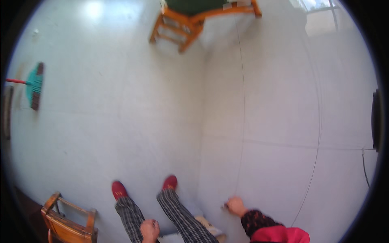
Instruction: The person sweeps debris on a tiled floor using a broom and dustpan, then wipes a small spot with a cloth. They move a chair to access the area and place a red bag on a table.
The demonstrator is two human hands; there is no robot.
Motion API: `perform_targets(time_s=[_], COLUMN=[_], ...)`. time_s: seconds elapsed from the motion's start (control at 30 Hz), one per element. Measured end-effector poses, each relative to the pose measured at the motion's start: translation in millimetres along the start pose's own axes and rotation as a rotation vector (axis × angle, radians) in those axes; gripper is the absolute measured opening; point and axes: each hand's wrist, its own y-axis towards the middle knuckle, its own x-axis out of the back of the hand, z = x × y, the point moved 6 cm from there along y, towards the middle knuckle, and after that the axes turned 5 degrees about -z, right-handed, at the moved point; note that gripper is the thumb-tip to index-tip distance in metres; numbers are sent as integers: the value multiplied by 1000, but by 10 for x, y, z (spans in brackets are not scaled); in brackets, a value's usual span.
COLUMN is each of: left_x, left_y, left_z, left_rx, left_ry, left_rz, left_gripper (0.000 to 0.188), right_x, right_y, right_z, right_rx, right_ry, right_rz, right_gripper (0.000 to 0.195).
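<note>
My left hand (149,230) is curled just over my left leg, in dark checked trousers (130,214). A small dark spot shows at its fingers, too blurred to make out. My right hand (235,206) is out to the right of my legs, close to the white wall (273,173), with its fingers bent. A small dark thing shows at its fingertips; whether they grip it is unclear. The right arm wears a dark patterned cuff and a red sleeve (279,234). Red shoes (119,190) are on my feet, on the pale floor (136,145).
A wooden stool or chair (71,223) stands at the lower left. A broom (36,86) with a teal head and red handle lies at the far left. Ahead stands wooden furniture with a dark green top (190,21). Thin cables (319,121) run along the wall. A pale object (209,226) is partly hidden beside my right leg.
</note>
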Motion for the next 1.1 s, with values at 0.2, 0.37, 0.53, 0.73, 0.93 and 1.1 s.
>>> perform_targets(time_s=[0.2, 0.37, 0.53, 0.73, 0.93, 1.1], left_x=[1695, 2972, 4031, 4327, 4290, 4367], left_y=[-282, -284, -744, -1015, -934, -513], left_z=[297, 1004, 1748, 2460, 2960, 2758], left_rx=[50, 92, 157, 263, 293, -138], left_ry=[-159, -150, 169, -574, -99, 214], left_rz=[-95, -182, -99, -114, -59, -2], left_gripper=[26, 32, 40, 25, 20, 29], right_x=[215, 1057, 1479, 2298, 2607, 2833], right_y=[-794, -928, -954, -1164, -1005, -656], right_z=[1061, 1769, 2102, 2598, 2882, 2849], right_rx=[-414, -370, -439, -529, -586, -649], right_ry=[638, 796, 828, 913, 1111, 1276], right_rz=[-92, -138, -308, -511, -493, -434], right_gripper=[39, 49, 43, 33, 26, 20])
